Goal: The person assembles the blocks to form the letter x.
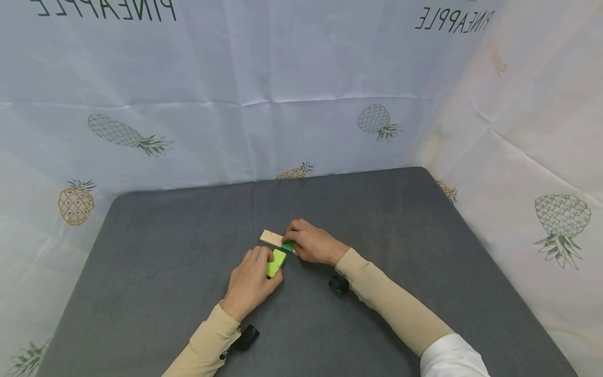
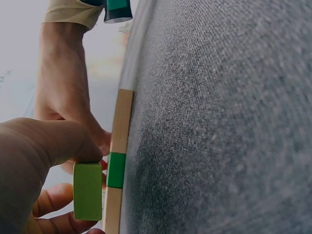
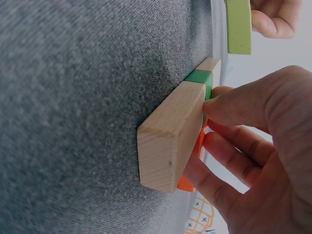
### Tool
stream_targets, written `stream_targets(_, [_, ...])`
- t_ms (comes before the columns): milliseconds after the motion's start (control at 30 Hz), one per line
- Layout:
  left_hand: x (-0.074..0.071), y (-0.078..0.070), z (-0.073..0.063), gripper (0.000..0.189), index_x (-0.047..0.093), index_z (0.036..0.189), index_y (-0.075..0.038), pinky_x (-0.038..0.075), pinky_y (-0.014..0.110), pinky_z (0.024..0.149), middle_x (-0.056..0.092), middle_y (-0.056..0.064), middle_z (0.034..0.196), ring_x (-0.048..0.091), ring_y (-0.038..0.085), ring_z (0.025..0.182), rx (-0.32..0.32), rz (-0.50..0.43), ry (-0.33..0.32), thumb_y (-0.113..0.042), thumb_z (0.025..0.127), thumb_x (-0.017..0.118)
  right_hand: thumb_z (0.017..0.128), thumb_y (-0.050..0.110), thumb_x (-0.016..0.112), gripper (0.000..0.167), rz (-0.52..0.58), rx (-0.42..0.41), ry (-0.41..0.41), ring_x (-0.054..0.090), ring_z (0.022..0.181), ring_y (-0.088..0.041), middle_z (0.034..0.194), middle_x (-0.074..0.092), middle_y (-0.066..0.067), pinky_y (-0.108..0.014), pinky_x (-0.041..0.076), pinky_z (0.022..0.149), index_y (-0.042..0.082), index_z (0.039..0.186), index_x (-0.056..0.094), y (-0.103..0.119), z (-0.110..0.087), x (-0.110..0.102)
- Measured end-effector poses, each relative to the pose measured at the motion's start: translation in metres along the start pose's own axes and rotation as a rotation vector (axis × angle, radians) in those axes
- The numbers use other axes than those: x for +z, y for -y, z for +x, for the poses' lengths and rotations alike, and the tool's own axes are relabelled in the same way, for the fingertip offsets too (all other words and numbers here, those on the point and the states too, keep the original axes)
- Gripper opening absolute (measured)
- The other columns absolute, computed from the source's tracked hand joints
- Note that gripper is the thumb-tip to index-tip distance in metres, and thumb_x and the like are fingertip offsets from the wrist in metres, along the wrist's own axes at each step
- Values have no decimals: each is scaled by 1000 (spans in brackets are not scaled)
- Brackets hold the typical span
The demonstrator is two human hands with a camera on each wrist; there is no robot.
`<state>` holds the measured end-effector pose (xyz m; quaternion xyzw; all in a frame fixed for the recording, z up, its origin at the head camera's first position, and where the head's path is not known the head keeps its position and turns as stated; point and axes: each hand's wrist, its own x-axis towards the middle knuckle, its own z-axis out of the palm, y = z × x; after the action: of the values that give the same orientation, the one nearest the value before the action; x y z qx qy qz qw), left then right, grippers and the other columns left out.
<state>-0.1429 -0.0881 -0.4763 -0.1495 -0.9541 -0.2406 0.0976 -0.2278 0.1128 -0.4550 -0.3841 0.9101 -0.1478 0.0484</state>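
Observation:
My left hand pinches a lime-green block between thumb and fingers. In the left wrist view the end of that block faces the camera, overlapping the row behind it. That row lies on the table: a dark green block between two plain wooden blocks, the nearer one large in the right wrist view. My right hand reaches over the row, its thumb at the dark green block and its fingers curled about an orange block, mostly hidden beyond the wood.
A dark grey cloth covers the table. White sheets printed with pineapples hang behind it and along the sides. Black wrist devices sit under both forearms.

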Motion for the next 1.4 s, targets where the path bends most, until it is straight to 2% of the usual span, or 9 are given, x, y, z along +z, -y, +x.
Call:
stream_targets(333, [4,-2,5,26,55,95,-16,33,24,50,48,-2,78,38,10,65,1,4,-20,-23,83,77,103,5,53,28,5,-8,1,56,110,-17,120,61,-2,-30,51,87,15,122,72,0,1,0])
stream_targets(500, [7,-2,6,26,55,95,-16,32,24,50,46,-2,77,37,10,65,6,1,-25,-23,83,77,103,6,53,28,1,-10,-3,56,109,-17,119,61,-2,-29,51,86,15,121,72,0,2,0])
stream_targets(800, [14,-1,8,30,55,92,-15,31,22,49,47,-2,74,37,10,63,29,11,-77,-23,79,81,103,7,54,26,9,1,-4,55,109,-16,118,60,-1,-30,52,84,16,120,72,2,1,-1])
stream_targets(1400, [17,-2,10,29,55,93,-14,30,24,48,47,-1,74,37,12,64,15,10,-48,-23,81,80,104,9,53,26,-5,12,3,54,108,-16,119,60,-1,-27,51,79,16,120,72,2,0,-2])
